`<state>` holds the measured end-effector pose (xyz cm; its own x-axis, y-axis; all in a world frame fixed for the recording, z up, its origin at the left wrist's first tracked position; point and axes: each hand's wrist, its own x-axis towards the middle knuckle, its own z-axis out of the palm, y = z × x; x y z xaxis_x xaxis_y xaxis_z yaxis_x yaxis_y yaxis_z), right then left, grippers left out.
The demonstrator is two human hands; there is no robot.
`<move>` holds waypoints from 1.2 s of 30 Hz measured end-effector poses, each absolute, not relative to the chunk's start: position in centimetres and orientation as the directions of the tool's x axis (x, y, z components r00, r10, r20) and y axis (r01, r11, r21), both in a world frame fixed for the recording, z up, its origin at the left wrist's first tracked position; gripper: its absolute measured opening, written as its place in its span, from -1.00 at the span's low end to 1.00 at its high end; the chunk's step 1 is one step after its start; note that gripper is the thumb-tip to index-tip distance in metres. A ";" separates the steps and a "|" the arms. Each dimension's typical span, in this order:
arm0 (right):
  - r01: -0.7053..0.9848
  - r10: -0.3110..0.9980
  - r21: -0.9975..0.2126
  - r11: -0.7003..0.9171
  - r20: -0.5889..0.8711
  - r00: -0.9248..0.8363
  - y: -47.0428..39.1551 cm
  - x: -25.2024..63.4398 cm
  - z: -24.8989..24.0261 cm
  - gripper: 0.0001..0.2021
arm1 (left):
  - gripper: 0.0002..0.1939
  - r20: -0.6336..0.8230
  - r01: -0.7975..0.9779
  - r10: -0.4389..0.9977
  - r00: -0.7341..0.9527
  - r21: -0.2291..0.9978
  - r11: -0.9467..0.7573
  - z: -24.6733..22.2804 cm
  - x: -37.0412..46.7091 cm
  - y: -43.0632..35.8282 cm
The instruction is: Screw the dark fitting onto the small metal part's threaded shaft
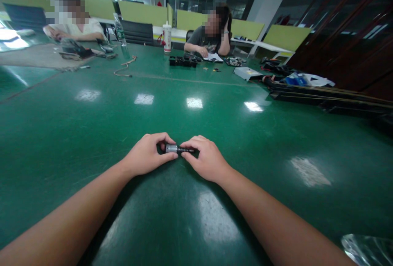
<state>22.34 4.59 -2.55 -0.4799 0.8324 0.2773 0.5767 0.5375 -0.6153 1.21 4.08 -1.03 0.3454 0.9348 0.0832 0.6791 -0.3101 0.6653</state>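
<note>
Fingers (pixel 168 158) of the left hand (pixel 145 154) hold the fat gray tube (pixel 171 148), and fingers of the right hand (pixel 209 158) pinch the thin dark rod (pixel 186 150) at its end. Both parts sit between the two hands, close to the green surface (pixel 172 112). It seems best to line up tube and rod straight, and hold them softly but firmly.
</note>
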 end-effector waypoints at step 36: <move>0.725 0.944 -0.607 0.325 0.256 -0.209 5.2 23.3 -2.9 -0.82 | -0.79 0.097 0.684 0.956 0.277 0.678 -0.268 -1.0 1.2 4.1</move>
<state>23.25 5.21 -2.87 -0.2086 0.9439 0.2562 0.7254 0.3250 -0.6068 1.21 4.06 -0.99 0.2774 0.9558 0.0974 0.6842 -0.2677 0.6784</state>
